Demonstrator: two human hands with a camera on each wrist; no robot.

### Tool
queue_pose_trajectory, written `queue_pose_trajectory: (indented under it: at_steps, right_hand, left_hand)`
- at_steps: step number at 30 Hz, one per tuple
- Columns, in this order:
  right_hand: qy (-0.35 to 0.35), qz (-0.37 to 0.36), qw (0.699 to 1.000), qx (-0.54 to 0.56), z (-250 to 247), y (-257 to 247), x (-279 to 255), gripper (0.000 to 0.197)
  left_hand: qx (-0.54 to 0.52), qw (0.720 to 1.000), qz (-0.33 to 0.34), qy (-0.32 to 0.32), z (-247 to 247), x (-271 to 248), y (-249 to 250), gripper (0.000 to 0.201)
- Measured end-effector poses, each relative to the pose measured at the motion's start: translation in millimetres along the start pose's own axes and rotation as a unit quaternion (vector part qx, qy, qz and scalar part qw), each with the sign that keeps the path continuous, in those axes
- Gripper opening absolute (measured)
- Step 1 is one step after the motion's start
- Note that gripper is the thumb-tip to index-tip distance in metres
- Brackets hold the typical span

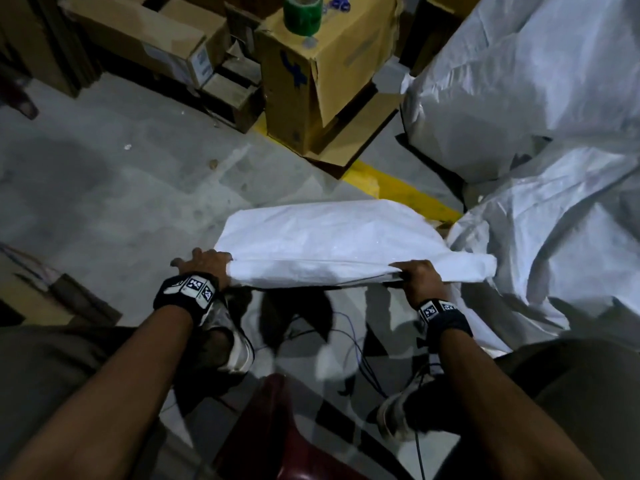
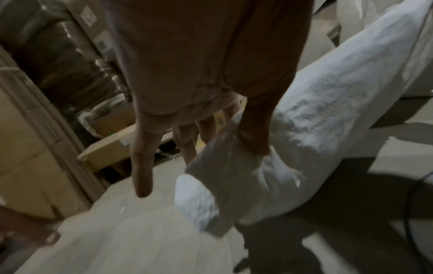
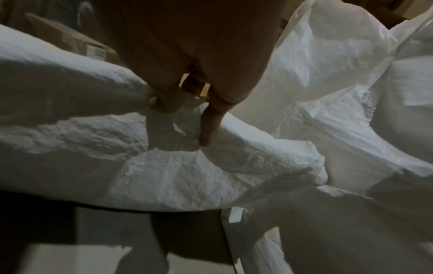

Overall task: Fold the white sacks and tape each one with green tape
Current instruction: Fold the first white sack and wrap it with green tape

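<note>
Sack in work: white sack (image 1: 332, 237), folded into a long flat band, held up above the floor (image 1: 104, 188) in front of the knees.
Left grip: left hand (image 1: 204, 266) pinching the band's left end, thumb on the near face, fingers behind; little finger straight and free in the left wrist view.
Right grip: right hand (image 1: 417, 277) curled round the near edge toward the right end, thumb and fingers bunching the cloth.
Folding: partly done, judged from the layered near edge; probably one or more folds left.
Taping: not begun; no tape seen on this sack.
Tape: green tape roll (image 1: 302, 12) standing on a cardboard box (image 1: 322, 84), well apart from both hands.
Remaining stock: heap of loose white sacks (image 1: 540, 140) to the right, unfolded.
Finished bundles: none in view.
</note>
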State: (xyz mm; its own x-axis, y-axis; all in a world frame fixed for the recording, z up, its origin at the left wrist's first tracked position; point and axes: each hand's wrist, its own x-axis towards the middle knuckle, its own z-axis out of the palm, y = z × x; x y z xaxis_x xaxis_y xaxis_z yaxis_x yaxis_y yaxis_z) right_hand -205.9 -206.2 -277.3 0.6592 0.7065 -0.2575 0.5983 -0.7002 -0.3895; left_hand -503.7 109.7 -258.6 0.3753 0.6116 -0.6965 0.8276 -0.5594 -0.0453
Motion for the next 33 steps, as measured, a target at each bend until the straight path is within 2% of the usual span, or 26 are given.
queue_pose_trajectory:
  at_steps: [2, 4, 7, 12, 14, 16, 20, 24, 26, 27, 28, 30, 31, 32, 33]
  right_hand:
    - [-0.013, -0.006, 1.000, -0.022, -5.5, -5.9, 2.6, 0.040]
    - [-0.036, -0.005, 0.998, -0.045, -11.9, -11.7, 7.7, 0.043]
    - [-0.055, 0.002, 0.997, -0.054, -15.0, -19.5, 13.9, 0.046]
    - [-0.039, -0.027, 0.997, -0.065, -14.4, -33.7, 20.2, 0.030]
    - [-0.048, -0.060, 0.994, -0.072, -10.7, -34.9, 25.2, 0.042]
    - [-0.047, -0.066, 0.994, -0.075, -11.6, -38.8, 29.6, 0.049]
    - [-0.053, -0.085, 0.993, -0.068, -12.5, -46.7, 39.7, 0.062]
    - [-0.090, -0.010, 0.995, -0.039, -12.8, -56.9, 49.6, 0.054]
    - [-0.056, -0.003, 0.998, -0.019, -7.2, -56.3, 47.8, 0.043]
    - [-0.006, -0.004, 1.000, -0.014, -3.7, -56.9, 45.5, 0.036]
    - [0.061, 0.017, 0.998, -0.007, -2.2, -61.4, 41.3, 0.033]
    - [0.186, 0.152, 0.970, 0.043, 10.4, -64.5, 36.8, 0.043]
    - [0.210, 0.257, 0.938, 0.104, 17.8, -62.4, 36.5, 0.055]
    - [0.195, 0.362, 0.891, 0.191, 21.4, -62.8, 34.2, 0.069]
    - [0.144, 0.441, 0.838, 0.288, 26.1, -63.0, 31.0, 0.081]
  left_hand:
    - [0.050, 0.999, -0.004, 0.006, -1.8, -1.5, 6.9, 0.057]
    - [0.110, 0.993, 0.007, 0.042, -1.9, -8.1, 21.0, 0.062]
    - [0.125, 0.980, 0.100, 0.119, 7.0, -18.7, 54.4, 0.083]
    - [0.113, 0.932, 0.266, 0.218, 47.0, -30.4, 111.0, 0.110]
    - [0.127, 0.914, 0.295, 0.248, 58.7, -32.6, 123.5, 0.108]
    - [0.135, 0.907, 0.294, 0.268, 60.8, -29.5, 130.0, 0.093]
    - [0.139, 0.915, 0.284, 0.252, 54.3, -11.8, 134.8, 0.072]
    - [0.143, 0.930, 0.283, 0.183, 50.2, 12.2, 135.3, 0.073]
    - [0.146, 0.947, 0.247, 0.144, 41.7, 20.5, 137.5, 0.078]
    - [0.141, 0.953, 0.229, 0.136, 36.6, 22.2, 139.7, 0.079]
    - [0.129, 0.959, 0.219, 0.126, 32.8, 24.0, 141.5, 0.079]
    - [0.101, 0.968, 0.204, 0.105, 27.9, 25.7, 146.7, 0.077]
    - [0.088, 0.972, 0.194, 0.095, 24.1, 24.1, 149.7, 0.073]
    - [0.075, 0.976, 0.184, 0.085, 22.6, 22.6, 151.6, 0.069]
    - [0.063, 0.979, 0.176, 0.080, 21.8, 22.4, 152.4, 0.066]
